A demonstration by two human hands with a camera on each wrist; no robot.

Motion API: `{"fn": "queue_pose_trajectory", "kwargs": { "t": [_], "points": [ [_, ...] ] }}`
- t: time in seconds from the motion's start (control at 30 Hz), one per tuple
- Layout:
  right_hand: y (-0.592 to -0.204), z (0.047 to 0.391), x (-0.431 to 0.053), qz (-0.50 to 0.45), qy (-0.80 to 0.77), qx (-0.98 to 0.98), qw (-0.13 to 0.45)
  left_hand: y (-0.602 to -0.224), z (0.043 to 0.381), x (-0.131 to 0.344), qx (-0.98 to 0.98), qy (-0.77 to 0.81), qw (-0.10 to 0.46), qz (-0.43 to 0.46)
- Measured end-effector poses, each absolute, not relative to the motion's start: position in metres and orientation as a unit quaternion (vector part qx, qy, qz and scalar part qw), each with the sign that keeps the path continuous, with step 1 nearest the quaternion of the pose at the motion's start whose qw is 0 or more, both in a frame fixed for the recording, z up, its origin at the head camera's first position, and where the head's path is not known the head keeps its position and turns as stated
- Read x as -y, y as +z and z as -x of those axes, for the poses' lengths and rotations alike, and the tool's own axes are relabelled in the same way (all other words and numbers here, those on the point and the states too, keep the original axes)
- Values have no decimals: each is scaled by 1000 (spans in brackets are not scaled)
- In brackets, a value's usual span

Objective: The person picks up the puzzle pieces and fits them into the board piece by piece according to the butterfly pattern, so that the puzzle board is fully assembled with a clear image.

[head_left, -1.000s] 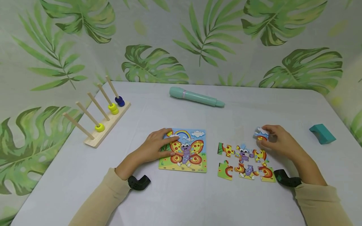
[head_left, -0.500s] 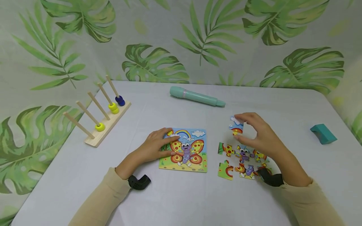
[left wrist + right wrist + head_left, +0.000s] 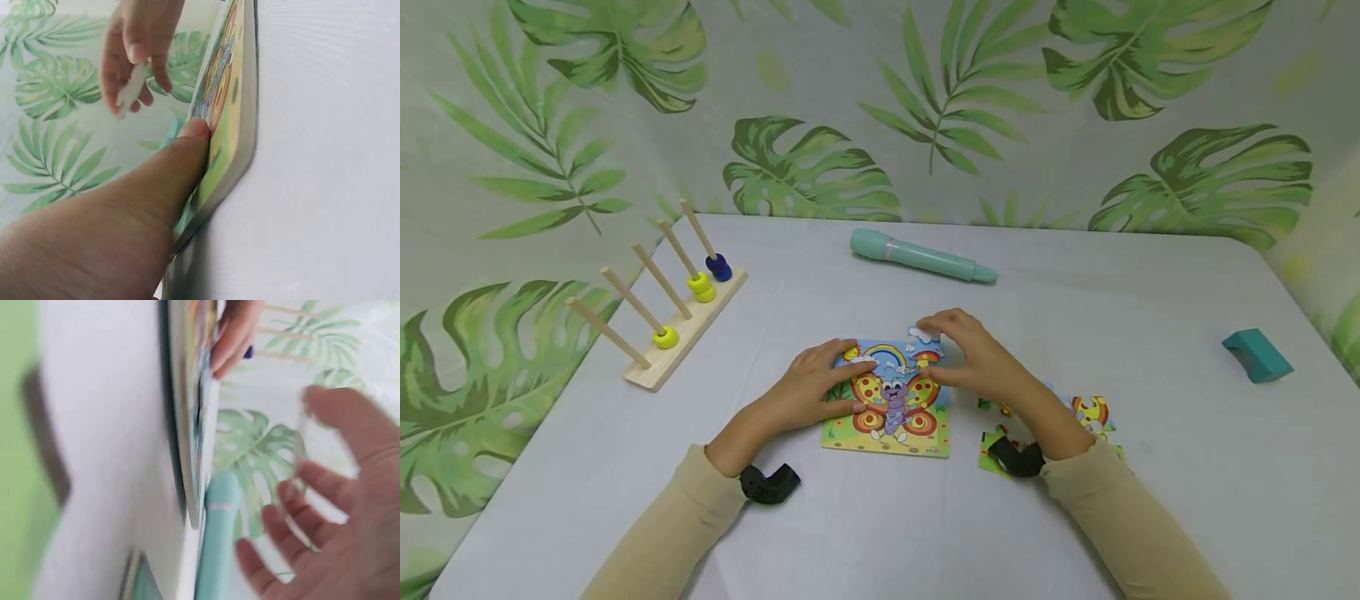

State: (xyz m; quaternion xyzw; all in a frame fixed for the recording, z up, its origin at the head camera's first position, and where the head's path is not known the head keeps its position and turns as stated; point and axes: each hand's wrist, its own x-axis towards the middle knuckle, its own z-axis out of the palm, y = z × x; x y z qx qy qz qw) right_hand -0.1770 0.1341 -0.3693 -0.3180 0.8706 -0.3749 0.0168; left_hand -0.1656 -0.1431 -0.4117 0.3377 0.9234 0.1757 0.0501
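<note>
My right hand (image 3: 981, 354) pinches a puzzle piece (image 3: 927, 357), with clouds and a bit of rainbow, between thumb and fingers. In the head view this piece overlaps the upper right of a butterfly puzzle board (image 3: 895, 446). The left wrist view shows the piece (image 3: 132, 89) raised off the board's face. My left hand (image 3: 808, 387) rests on the board's left side with fingers spread, its thumb (image 3: 181, 153) lying on the picture. Loose puzzle pieces (image 3: 1092, 412) lie right of the board, partly hidden under my right forearm.
At the left stands a wooden peg rack (image 3: 696, 329) with yellow and dark blue rings. A mint-green microphone-shaped object (image 3: 925, 257) lies behind the board. A teal block (image 3: 1258, 356) sits at the far right. Leaf-patterned cloth (image 3: 812, 167) hangs behind the table.
My right hand has carried the cloud piece leftward from over the loose pieces to above the board's upper right. My left hand has stayed in place on the board.
</note>
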Motion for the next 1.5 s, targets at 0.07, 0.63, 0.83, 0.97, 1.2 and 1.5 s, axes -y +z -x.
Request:
{"fn": "queue_pose_trajectory", "kwargs": {
  "t": [0.07,0.63,0.83,0.97,1.2,1.5],
  "points": [
    [-377,180,-133,309,-361,-879,36,-411,165,143,-924,175,49,-338],
    [-399,186,-135,294,-300,-905,63,-404,163,121,-916,155,35,-369],
    [-402,186,-134,293,-300,-906,63,-406,163,111,-914,81,-18,-398],
    [-401,186,-134,291,-300,-906,62,-408,163,108,-914,69,-30,-398],
    [-401,185,-135,292,-314,-901,63,-408,163,107,-916,71,-32,-393],
    [-400,184,-135,287,-319,-901,66,-406,162,107,-919,76,-13,-388]
  ]
}}
